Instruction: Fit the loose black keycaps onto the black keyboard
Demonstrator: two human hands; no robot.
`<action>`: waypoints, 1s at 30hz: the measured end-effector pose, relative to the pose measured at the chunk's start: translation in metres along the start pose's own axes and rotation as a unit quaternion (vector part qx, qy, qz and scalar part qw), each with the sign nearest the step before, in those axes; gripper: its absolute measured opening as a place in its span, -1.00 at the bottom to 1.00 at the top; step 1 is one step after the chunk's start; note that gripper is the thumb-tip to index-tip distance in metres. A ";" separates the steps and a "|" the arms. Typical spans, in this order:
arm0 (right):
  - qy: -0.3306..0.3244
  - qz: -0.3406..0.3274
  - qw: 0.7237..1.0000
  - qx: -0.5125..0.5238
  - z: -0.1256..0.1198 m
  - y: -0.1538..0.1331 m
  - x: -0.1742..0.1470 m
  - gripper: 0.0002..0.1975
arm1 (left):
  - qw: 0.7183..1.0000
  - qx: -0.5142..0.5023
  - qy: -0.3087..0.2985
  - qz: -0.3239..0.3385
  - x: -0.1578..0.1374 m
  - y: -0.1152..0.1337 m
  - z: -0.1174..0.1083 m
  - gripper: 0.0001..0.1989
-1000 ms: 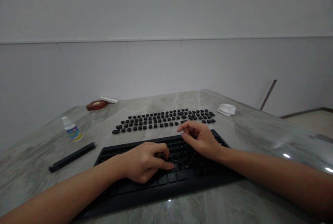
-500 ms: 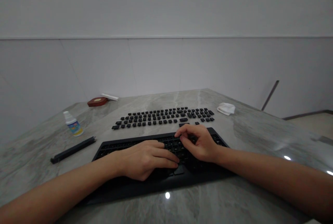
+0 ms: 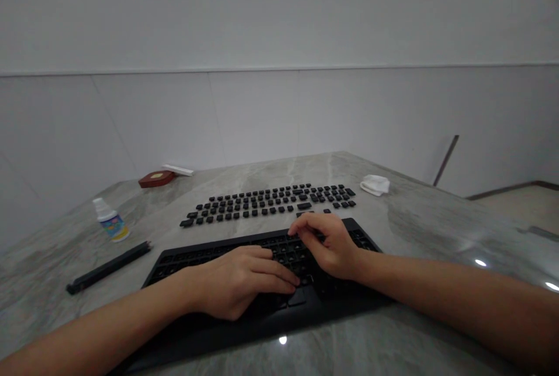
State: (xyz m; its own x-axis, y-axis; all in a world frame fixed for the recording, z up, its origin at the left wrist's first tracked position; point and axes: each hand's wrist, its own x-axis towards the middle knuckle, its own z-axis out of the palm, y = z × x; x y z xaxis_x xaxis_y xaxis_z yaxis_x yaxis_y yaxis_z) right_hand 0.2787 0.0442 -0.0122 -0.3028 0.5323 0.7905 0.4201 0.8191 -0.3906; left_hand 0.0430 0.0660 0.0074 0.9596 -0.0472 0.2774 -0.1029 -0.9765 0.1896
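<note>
A black keyboard [image 3: 244, 332] lies in front of me, with many bare key sockets showing. My left hand [image 3: 244, 280] rests over its middle, palm down, fingers stretched to the right; their tips touch the lower part near a few flat keys. Over the right-hand section is my right hand [image 3: 327, 242], its fingers curled and the thumb and index finger close together in a pinch. Anything between those tips is too small to make out. Behind the keyboard, loose black keycaps [image 3: 254, 213] are laid out in rows, some partly behind my right hand.
At the left stand a small spray bottle [image 3: 111, 222] and, nearer, a black brush-like stick [image 3: 109, 266]. A reddish-brown case [image 3: 156, 178] and a white strip [image 3: 178, 170] lie at the back left. A crumpled white cloth [image 3: 374, 184] is at the right on the marble-patterned table [image 3: 419, 230].
The view has shifted slightly, so things on the table appear a little further left and mostly lower. My right fingers have shifted slightly; my left hand stays on the keyboard.
</note>
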 end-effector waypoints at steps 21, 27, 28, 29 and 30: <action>-0.096 0.041 0.955 -0.278 -0.028 0.059 0.004 -0.82 | 0.957 0.020 0.231 -0.176 0.015 -0.029 0.015 -0.68; -0.076 -0.041 0.967 -0.241 -0.019 0.073 0.005 -0.76 | 0.958 0.103 0.216 -0.155 0.002 -0.030 0.017 -0.68; -0.081 -0.061 0.967 -0.232 -0.020 0.071 0.006 -0.77 | 0.956 0.111 0.217 -0.165 0.002 -0.030 0.017 -0.68; -0.091 -0.089 0.966 -0.224 -0.023 0.066 0.006 -0.77 | 0.953 0.116 0.221 -0.174 0.002 -0.031 0.017 -0.69; -0.102 -0.126 0.962 -0.219 -0.026 0.060 0.006 -0.76 | 0.950 0.120 0.226 -0.181 0.003 -0.031 0.017 -0.70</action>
State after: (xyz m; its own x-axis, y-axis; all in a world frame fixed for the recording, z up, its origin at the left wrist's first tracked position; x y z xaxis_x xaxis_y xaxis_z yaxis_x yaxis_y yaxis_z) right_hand 0.3239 0.0914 -0.0186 -0.5846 0.3962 0.7080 0.6182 0.7827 0.0724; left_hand 0.0535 0.0921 -0.0135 0.7046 0.3435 0.6210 0.3279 -0.9336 0.1444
